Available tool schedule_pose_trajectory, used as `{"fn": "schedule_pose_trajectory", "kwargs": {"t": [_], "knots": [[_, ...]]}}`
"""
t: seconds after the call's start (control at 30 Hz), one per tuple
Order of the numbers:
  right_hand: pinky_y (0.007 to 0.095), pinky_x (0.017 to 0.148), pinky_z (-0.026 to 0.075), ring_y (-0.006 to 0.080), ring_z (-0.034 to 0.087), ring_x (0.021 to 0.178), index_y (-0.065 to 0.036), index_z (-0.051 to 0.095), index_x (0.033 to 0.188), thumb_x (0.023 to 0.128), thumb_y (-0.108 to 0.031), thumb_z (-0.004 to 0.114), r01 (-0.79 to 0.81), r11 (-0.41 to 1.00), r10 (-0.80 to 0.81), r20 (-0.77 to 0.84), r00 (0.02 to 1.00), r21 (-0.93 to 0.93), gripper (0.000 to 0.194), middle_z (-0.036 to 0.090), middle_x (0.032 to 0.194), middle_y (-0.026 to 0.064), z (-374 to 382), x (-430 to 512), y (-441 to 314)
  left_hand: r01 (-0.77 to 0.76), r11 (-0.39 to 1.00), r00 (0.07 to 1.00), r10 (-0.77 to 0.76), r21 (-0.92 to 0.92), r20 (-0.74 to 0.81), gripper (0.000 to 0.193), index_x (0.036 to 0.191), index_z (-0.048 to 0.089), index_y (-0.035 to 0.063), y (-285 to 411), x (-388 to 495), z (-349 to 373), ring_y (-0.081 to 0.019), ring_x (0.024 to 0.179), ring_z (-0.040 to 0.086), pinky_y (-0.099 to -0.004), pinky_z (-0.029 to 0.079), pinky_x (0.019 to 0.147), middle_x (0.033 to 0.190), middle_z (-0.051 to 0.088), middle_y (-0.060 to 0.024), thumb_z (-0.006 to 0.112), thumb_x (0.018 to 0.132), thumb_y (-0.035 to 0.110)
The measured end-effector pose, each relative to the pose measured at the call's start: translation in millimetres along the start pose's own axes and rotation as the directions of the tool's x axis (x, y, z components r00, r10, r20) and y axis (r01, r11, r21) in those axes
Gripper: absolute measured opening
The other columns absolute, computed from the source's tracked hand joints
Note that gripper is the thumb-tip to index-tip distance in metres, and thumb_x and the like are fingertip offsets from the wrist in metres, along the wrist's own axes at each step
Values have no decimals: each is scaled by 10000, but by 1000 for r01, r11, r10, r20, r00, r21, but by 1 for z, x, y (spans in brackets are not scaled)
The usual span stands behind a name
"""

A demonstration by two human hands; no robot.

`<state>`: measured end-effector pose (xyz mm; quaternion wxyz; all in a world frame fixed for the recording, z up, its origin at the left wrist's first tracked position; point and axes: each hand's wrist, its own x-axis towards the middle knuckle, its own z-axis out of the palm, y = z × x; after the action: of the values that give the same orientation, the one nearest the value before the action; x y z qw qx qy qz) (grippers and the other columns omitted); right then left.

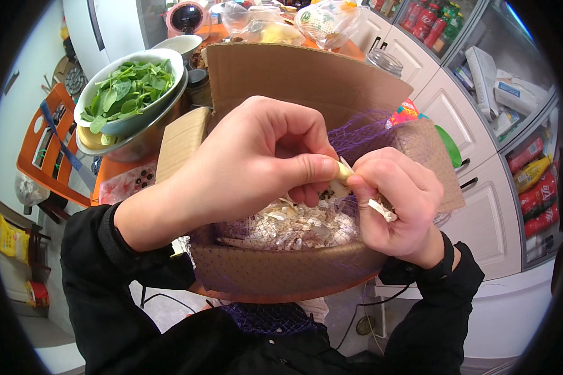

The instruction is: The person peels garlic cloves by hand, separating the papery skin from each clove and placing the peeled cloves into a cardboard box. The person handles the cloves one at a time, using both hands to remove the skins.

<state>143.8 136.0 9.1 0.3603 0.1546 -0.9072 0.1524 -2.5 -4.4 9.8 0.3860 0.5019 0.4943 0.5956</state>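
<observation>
Between the thumb and finger of my left hand (262, 159) is a pale garlic clove (343, 172). My right hand (396, 201) pinches the other end of the clove, where skin meets its fingertips. A strip of dry garlic skin (382, 210) pokes out below the right thumb, against the curled fingers. Both hands hang over an open cardboard box (291, 269). Loose garlic skins (300, 225) lie inside it, under and among a purple mesh net (356, 136) draped over the front wall. My hands hide part of the box's inside.
Left of the box, a white colander of green leaves (126, 91) sits in a metal bowl (136, 147) on the orange table (107, 180). A phone (127, 183) lies nearby. A glass jar (384, 61) stands behind the box, and plastic bags (326, 23) lie farther back. Cabinets (485, 211) flank the right.
</observation>
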Motion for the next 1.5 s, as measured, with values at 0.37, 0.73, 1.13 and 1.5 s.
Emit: {"fn": "schedule_pose_trajectory", "kwargs": {"t": [0.37,0.73,1.13,1.5], "knots": [[197,453,349,74,469,499,-4,546,841,939,-226,495,-422,576,394,214,894,700,248,585,720,88,0,-4,2,-90,974,986,117,-208,120,66,850,593,-53,-5,4,-6,-117,746,635,-228,529,681,843,655,-98,616,842,9],[168,465,370,12,463,530,-43,578,847,939,-206,513,-654,370,615,353,705,660,199,594,695,-2,-3,1,4,-314,943,947,319,113,-28,67,838,617,-59,-10,-1,-2,-107,778,641,-213,521,708,828,658,-74,629,778,-85],[219,615,455,73,575,696,11,597,889,873,-42,572,-554,604,511,255,821,572,61,619,755,41,-2,0,-5,-350,818,899,430,456,-79,90,805,641,-24,-9,-1,7,-86,626,626,-207,488,553,694,651,-77,664,721,-46],[227,522,387,80,514,580,-3,582,767,839,-48,588,-455,757,429,169,887,468,86,572,656,42,0,-2,1,-40,997,996,44,64,-78,33,772,619,-55,-1,3,8,-76,588,591,-217,475,534,644,616,-61,630,794,-33]]}}
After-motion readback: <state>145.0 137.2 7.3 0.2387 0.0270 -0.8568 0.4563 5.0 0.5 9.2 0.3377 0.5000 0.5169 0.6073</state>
